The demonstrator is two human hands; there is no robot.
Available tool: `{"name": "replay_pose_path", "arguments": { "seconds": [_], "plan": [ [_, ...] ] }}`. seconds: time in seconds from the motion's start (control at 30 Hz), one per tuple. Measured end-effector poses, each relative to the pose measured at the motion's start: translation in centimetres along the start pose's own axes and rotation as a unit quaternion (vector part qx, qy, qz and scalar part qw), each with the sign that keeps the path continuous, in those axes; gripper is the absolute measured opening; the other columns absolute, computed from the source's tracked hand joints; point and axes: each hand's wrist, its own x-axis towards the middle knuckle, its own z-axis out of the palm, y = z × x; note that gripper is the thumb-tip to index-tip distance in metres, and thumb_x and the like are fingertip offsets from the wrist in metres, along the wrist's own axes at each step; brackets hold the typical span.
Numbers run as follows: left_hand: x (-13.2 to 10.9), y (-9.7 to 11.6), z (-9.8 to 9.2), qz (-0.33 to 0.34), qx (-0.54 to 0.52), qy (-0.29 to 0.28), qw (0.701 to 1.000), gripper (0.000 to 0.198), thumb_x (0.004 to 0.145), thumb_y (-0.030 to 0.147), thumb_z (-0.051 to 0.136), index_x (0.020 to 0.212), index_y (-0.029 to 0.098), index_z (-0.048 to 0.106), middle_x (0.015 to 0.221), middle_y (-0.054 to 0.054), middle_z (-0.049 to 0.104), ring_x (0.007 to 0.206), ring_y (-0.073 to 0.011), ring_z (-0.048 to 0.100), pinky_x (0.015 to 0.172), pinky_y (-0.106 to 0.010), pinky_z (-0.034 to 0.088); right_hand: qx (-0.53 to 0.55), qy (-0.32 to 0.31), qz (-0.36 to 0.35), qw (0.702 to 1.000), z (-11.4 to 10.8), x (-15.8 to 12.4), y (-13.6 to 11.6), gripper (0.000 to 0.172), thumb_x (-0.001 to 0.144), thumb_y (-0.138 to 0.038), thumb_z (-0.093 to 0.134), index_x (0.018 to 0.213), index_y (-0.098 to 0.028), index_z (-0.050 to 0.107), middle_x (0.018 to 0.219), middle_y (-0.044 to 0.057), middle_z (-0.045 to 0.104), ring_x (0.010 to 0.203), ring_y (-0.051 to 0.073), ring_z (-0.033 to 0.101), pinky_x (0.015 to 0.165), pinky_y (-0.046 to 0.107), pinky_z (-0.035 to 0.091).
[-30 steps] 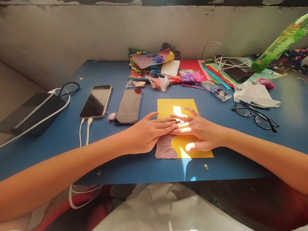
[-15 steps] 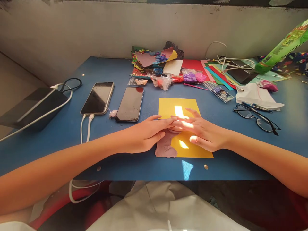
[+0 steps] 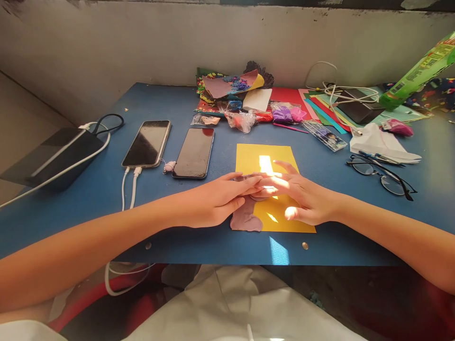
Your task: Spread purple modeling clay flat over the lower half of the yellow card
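I watch both bare hands come together over the mauve clay (image 3: 245, 219), which lies on a yellow sheet of paper (image 3: 249, 156) just right of the middle of the frame. My reading is that the step in hand is pressing and smoothing the clay flat onto the sheet. The left hand (image 3: 220, 201) reaches in from the lower left, palm down, its thumb near the clay. The right hand (image 3: 304, 195) comes from the lower right with fingers spread and thumb held away from the rest. Their fingertips meet and overlap, and neither hand is clamped on anything; the overlap and the glare keep me from telling which fingers bear down. I judge that the next move calls for light, even pressure, working the clay outward over bare yellow without dragging the sheet on the blue tabletop (image 3: 199, 246).

The visible clay covers the sheet's lower-left corner and runs up the left side under the fingers, so its long axis seems to point from the bottom toward the top of the frame, with a rounded lobe bulging right at the foot. The sheet lies flat, its long axis apparently running the same way, short edge toward the wearer.
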Motion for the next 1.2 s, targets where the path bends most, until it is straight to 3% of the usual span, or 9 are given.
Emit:
{"name": "replay_pose_path", "arguments": {
  "seconds": [0.13, 0.37, 0.6, 0.7, 0.8, 1.0, 1.2],
  "plan": [
    [0.0, 0.2, 0.0, 0.020, 0.016, 0.010, 1.000, 0.057, 0.097, 0.011, 0.026, 0.151, 0.028, 0.030, 0.159, 0.003, 0.030, 0.147, -0.0141, 0.026, 0.123, -0.039, 0.018, -0.003, -0.007, -0.005, 1.000, -0.1, 0.1, -0.2, 0.070, 0.098, -0.062, 0.022, 0.155, -0.023, 0.017, 0.143, 0.012, 0.053, 0.135, 0.028, 0.045, 0.120, 0.052, 0.005],
    [-0.5, 0.8, 0.2, -0.015, 0.010, -0.004, 1.000, 0.056, 0.097, 0.014, 0.027, 0.152, 0.024, 0.029, 0.158, 0.002, 0.034, 0.149, -0.0165, 0.023, 0.124, -0.041, 0.016, -0.010, 0.028, -0.029, 0.999, -0.1, 0.0, -0.3, 0.065, 0.099, -0.058, 0.027, 0.153, -0.025, 0.020, 0.137, 0.012, 0.057, 0.124, 0.026, 0.055, 0.119, 0.049, 0.015],
    [-0.6, 1.0, 0.4, 0.008, 0.017, 0.005, 1.000, 0.057, 0.097, 0.013, 0.030, 0.152, 0.028, 0.030, 0.157, 0.004, 0.036, 0.147, -0.0179, 0.027, 0.124, -0.042, 0.019, 0.005, 0.020, -0.015, 1.000, 0.0, 0.0, -0.3, 0.058, 0.097, -0.059, 0.032, 0.140, -0.023, 0.042, 0.128, 0.012, 0.061, 0.118, 0.027, 0.056, 0.117, 0.051, 0.016],
    [-0.7, 1.2, 0.5, 0.011, 0.021, -0.003, 1.000, 0.057, 0.098, 0.014, 0.029, 0.153, 0.028, 0.026, 0.152, 0.003, 0.044, 0.146, -0.0167, 0.031, 0.124, -0.040, 0.020, 0.012, 0.025, -0.023, 0.999, 0.0, 0.0, -0.6, 0.053, 0.096, -0.058, 0.034, 0.132, -0.023, 0.052, 0.119, 0.010, 0.065, 0.113, 0.027, 0.057, 0.117, 0.052, 0.015],
    [-0.9, 1.5, 0.8, 0.012, 0.041, -0.011, 0.999, 0.054, 0.099, 0.017, 0.027, 0.153, 0.020, 0.026, 0.151, -0.003, 0.046, 0.144, -0.0178, 0.035, 0.124, -0.040, 0.017, 0.015, 0.044, -0.035, 0.998, 0.1, 0.1, -0.8, 0.048, 0.096, -0.056, 0.035, 0.123, -0.023, 0.059, 0.109, 0.009, 0.066, 0.106, 0.026, 0.060, 0.115, 0.050, 0.019],
    [-1.5, 2.2, 1.7, 0.016, 0.091, -0.044, 0.995, 0.057, 0.098, 0.017, 0.029, 0.153, 0.006, 0.018, 0.153, -0.013, 0.042, 0.147, -0.0179, 0.027, 0.125, -0.040, 0.013, 0.012, 0.092, -0.067, 0.993, 0.3, 0.2, -1.0, 0.041, 0.097, -0.051, 0.036, 0.112, -0.021, 0.060, 0.102, 0.008, 0.067, 0.103, 0.024, 0.062, 0.111, 0.048, 0.027],
    [-1.7, 2.5, 2.0, 0.055, 0.128, -0.035, 0.990, 0.052, 0.097, 0.015, 0.033, 0.146, -0.003, 0.033, 0.153, -0.019, 0.038, 0.148, -0.0214, 0.025, 0.125, -0.038, 0.013, -0.001, 0.096, -0.067, 0.993, 0.3, 0.2, -1.2, 0.038, 0.097, -0.051, 0.038, 0.105, -0.020, 0.059, 0.099, 0.008, 0.068, 0.100, 0.024, 0.063, 0.107, 0.046, 0.033]
  ]
}}
